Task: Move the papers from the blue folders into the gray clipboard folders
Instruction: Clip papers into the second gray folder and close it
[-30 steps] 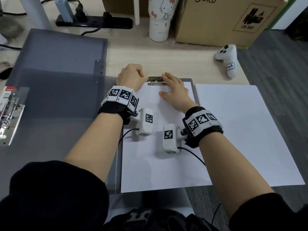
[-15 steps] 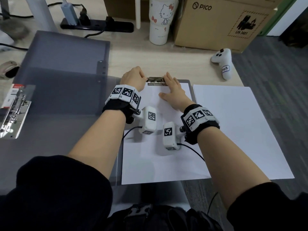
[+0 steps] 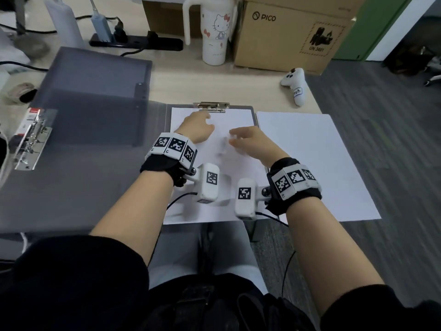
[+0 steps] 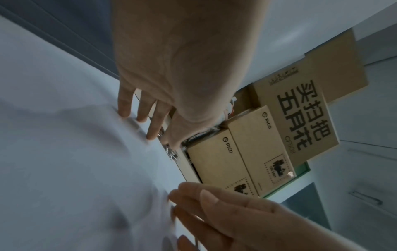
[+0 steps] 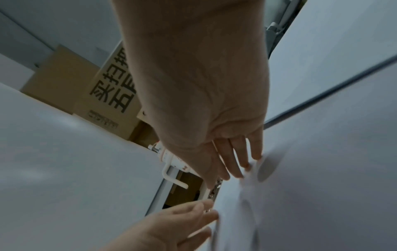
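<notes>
Both hands hover released over the paper clipped in the gray clipboard on the tabletop: left hand near the clip, right hand just right.

Both bare forearms reach forward side by side over the clipped paper. The left hand sits just below the metal clip, fingers loosely extended downward. The right hand hovers nearer the sheet's middle, fingers straight, relaxed.
</notes>
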